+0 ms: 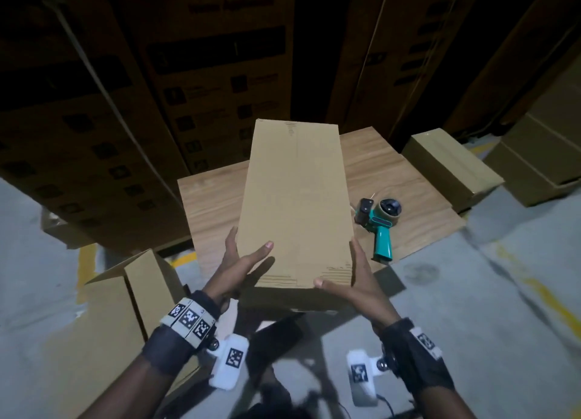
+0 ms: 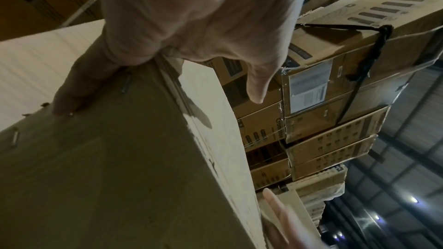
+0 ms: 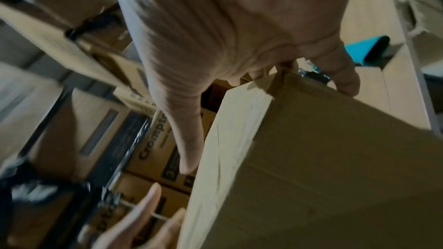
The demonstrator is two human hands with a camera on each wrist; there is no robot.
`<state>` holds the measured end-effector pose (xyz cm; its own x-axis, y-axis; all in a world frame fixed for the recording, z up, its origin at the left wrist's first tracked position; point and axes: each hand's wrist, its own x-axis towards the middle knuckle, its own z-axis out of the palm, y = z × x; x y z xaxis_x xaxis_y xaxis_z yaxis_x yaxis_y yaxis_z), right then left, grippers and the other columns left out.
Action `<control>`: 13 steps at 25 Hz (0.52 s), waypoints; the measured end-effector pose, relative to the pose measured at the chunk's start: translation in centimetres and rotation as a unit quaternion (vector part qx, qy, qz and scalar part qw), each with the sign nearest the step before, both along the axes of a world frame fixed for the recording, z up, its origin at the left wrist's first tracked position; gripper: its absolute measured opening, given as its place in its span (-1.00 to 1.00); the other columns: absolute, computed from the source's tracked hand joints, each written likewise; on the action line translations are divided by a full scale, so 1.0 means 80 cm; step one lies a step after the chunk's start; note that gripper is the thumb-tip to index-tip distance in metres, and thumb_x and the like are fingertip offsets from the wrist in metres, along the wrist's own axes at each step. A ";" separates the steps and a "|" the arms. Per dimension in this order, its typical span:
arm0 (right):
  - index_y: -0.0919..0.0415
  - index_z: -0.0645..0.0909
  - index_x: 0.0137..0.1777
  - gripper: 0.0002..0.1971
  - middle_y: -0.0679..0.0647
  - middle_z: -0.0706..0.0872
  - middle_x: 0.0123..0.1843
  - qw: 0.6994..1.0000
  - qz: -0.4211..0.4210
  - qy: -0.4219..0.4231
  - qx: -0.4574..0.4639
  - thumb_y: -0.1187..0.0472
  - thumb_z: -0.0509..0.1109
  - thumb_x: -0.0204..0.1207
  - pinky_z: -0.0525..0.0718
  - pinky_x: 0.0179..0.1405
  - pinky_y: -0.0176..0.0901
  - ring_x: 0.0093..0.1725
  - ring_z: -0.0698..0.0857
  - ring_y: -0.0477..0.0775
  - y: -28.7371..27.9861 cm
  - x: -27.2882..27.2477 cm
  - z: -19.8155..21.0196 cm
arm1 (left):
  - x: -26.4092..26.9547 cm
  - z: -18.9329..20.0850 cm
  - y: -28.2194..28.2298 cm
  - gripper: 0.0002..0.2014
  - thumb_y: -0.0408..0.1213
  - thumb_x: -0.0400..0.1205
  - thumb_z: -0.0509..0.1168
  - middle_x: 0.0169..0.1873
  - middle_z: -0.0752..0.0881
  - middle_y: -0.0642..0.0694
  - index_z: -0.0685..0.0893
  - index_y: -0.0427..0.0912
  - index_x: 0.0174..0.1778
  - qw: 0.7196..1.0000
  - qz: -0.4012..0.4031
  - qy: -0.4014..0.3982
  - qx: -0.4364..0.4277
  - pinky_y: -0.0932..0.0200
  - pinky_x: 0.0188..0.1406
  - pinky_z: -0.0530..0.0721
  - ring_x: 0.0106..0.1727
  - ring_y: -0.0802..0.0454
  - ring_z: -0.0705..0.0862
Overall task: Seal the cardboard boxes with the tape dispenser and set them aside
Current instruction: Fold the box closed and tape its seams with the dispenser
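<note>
Over table [image 1: 393, 179]: box [image 1: 295, 198], clasped at near end between left hand [image 1: 242, 261] and right hand [image 1: 349, 280]; dispenser [image 1: 379, 220] beside.

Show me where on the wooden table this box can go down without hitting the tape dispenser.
The long cardboard box, held at its near end by the left hand and right hand, covers the middle of the wooden table. Bare wood shows left of the box and at the far right corner. The near right is crowded by the teal tape dispenser.
</note>
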<state>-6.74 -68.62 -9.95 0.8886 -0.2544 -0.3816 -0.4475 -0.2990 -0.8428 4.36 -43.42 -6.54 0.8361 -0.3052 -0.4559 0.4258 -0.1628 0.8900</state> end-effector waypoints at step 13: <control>-0.52 0.07 0.67 0.34 -0.06 -0.11 0.83 0.949 0.165 -0.004 -0.267 -0.05 0.88 -0.01 0.45 0.61 0.31 0.73 0.25 0.27 -0.129 0.199 0.003 | 0.067 -0.021 -0.091 0.22 0.38 0.45 0.49 0.62 0.17 -0.17 -0.22 0.17 0.81 0.964 -0.105 -0.122 0.212 -0.08 0.64 0.40 0.65 -0.24 0.35</control>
